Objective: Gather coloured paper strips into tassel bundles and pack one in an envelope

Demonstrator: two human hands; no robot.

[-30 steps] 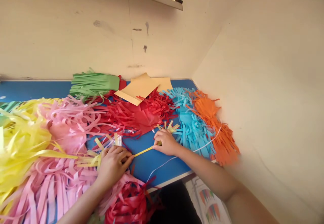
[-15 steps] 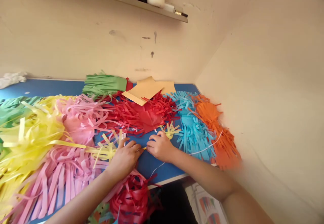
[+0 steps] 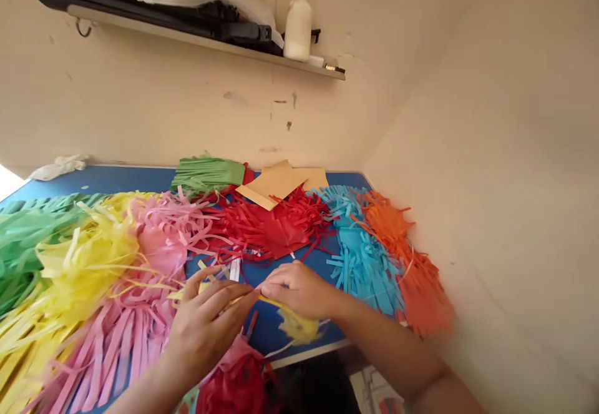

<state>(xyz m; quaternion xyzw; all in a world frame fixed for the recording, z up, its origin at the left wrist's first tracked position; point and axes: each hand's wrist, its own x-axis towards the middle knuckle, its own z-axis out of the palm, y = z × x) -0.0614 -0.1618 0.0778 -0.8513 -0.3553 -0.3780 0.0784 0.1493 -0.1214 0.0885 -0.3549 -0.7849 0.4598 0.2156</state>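
A yellow fringed paper tassel (image 3: 302,328) has a narrow twisted middle, pinched between my two hands above the blue table. My left hand (image 3: 213,311) closes its fingers on the left side of the twist, with yellow strips showing behind it. Thumb and fingertips of my right hand (image 3: 299,290) press on the twist from the right, close to the left fingertips. The tassel's right end hangs below my right hand and is blurred. A white string (image 3: 285,346) runs near it. Red fringed paper (image 3: 269,230) lies just beyond my hands.
Pink fringe (image 3: 161,248) and yellow fringe (image 3: 88,258) cover the left side. Blue fringe (image 3: 362,264) and orange fringe (image 3: 423,283) lie right. Green fringe (image 3: 210,172) and tan paper (image 3: 276,183) are at the back. A shelf (image 3: 196,42) holds a squeeze bottle (image 3: 298,27).
The view has tilted up, showing more of the shelf. My hands have come nearer, and the tassel's right end has swung from beyond my right hand to below it.
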